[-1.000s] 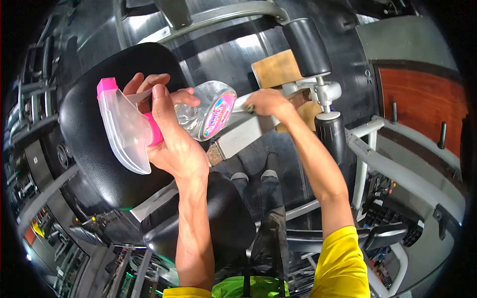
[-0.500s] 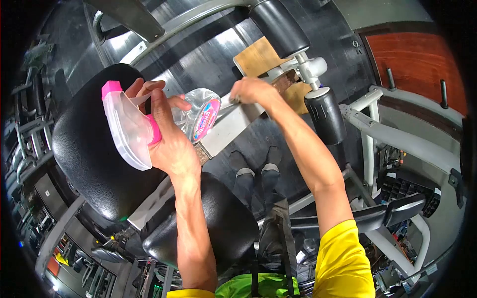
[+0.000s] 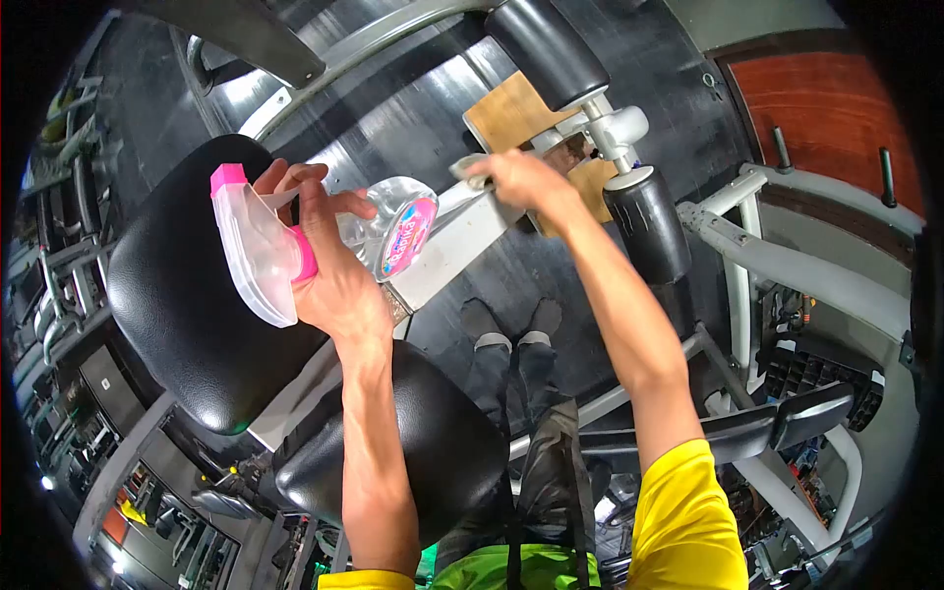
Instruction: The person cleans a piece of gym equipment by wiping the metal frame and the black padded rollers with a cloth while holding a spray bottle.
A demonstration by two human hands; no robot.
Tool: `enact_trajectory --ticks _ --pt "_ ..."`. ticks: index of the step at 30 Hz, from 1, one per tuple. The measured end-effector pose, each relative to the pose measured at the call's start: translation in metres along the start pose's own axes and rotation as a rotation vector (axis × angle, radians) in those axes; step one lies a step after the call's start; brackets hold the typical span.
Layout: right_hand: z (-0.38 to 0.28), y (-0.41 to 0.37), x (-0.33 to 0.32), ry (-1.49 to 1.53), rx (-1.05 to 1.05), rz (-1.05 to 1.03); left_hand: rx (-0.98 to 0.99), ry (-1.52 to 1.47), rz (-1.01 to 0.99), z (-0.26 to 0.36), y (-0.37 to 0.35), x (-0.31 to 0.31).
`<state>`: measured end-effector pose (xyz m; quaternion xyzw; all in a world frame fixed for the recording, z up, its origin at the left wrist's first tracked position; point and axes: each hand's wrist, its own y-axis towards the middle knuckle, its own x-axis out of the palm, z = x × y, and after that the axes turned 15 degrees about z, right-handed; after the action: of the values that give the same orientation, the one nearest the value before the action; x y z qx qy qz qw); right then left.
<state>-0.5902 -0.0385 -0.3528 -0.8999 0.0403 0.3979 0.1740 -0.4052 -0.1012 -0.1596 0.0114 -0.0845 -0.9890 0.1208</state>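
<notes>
From my end, head view only: left hand [image 3: 339, 285] clamped round the neck of a spray bottle [image 3: 388, 204], held up in front of the big pad [image 3: 187, 324], by that pad's right edge. Base overlaps the pad end of the pale beam [image 3: 462, 251] in my line of sight; can't tell whether they touch. Bottle's long axis runs across the view, pink nozzle [image 3: 228, 177] left, base right, aimed toward the right hand [image 3: 531, 184]. That hand has its fingers together on a small greyish cloth [image 3: 470, 169], partly hidden by them, at the beam's upper edge, toward the rollers [image 3: 649, 221]. Cloth against beam or just above it, I can't settle. The relation I note: beam climbs from lower left to upper right; right hand is nearer its roller end, left hand nearer its pad end. Cloth sits at the right fingertips on the side facing the bottle; bottle base and cloth are near, though apart. Writing: the pink label [image 3: 409, 238] at the bottle's base end reads "Rapika", tilted steeply; its smaller print is beyond me. I can read no lettering on the pad or rollers.
</notes>
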Motion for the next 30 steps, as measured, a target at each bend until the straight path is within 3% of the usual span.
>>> enact_trajectory --ticks 1,3,5,8,11,15,18,21,26,28,30 --pt "-0.014 -0.017 0.006 0.058 -0.040 0.008 0.000 -0.002 -0.007 -0.002 0.000 0.000" --pt "-0.046 -0.055 0.026 0.150 -0.439 0.416 -0.019 -0.025 0.041 -0.004 -0.001 0.001" --pt "-0.093 -0.095 0.015 0.267 -0.262 0.382 -0.022 -0.014 0.075 -0.003 0.000 0.000" --pt "-0.110 -0.131 0.030 0.295 -0.190 0.316 -0.011 0.000 0.078 -0.007 0.000 -0.002" --pt "-0.080 -0.131 0.025 0.138 -0.232 0.351 -0.007 0.022 0.075 -0.003 0.000 0.000" --pt "-0.052 -0.114 0.018 0.076 0.080 0.532 -0.005 0.034 0.098 -0.004 0.001 -0.001" --pt "-0.087 -0.117 0.037 0.222 0.135 0.581 0.013 0.015 0.063 -0.008 0.002 -0.001" --pt "-0.140 -0.140 0.043 0.135 -0.084 0.416 0.015 0.044 0.061 -0.009 0.003 0.000" --pt "-0.081 -0.139 0.034 -0.017 -0.253 0.417 -0.031 0.037 0.075 -0.005 0.002 0.000" --pt "-0.056 -0.131 0.026 -0.167 -0.060 0.450 -0.013 0.034 0.066 -0.005 0.003 0.001" --pt "-0.039 -0.118 0.027 -0.111 0.123 0.569 -0.027 0.029 0.059 -0.003 0.002 0.001"
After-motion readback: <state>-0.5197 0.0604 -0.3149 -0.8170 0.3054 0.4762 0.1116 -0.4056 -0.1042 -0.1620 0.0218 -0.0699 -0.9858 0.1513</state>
